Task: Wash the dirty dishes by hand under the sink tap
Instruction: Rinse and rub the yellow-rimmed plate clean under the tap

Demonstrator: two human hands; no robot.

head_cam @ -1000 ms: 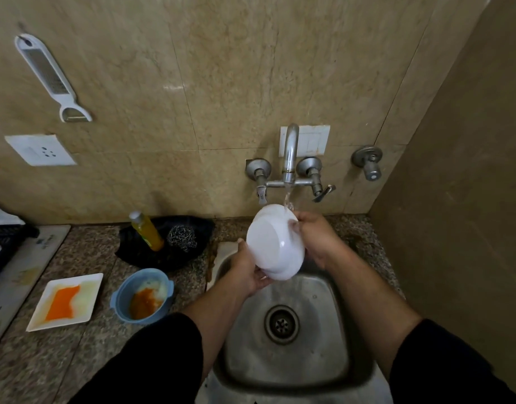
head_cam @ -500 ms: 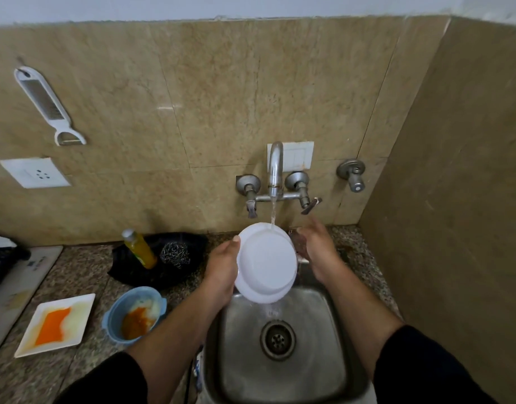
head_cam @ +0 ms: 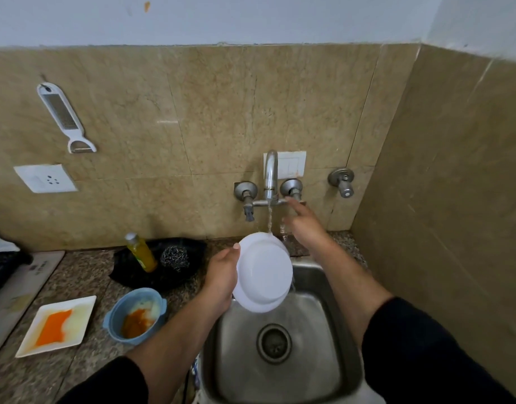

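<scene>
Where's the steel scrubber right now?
Head view, left of the sink: the scrubber sits on the black cloth beside the yellow bottle.

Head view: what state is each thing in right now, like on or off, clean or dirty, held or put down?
tap, running onto the white bowl
white bowl, tilted over the sink, held
left hand, grips the white bowl's rim
right hand, holds nothing, one finger reaching toward the tap's right handle
blue bowl, on the counter, orange residue inside
square plate, on the counter, orange smear
soap bottle, upright
</scene>
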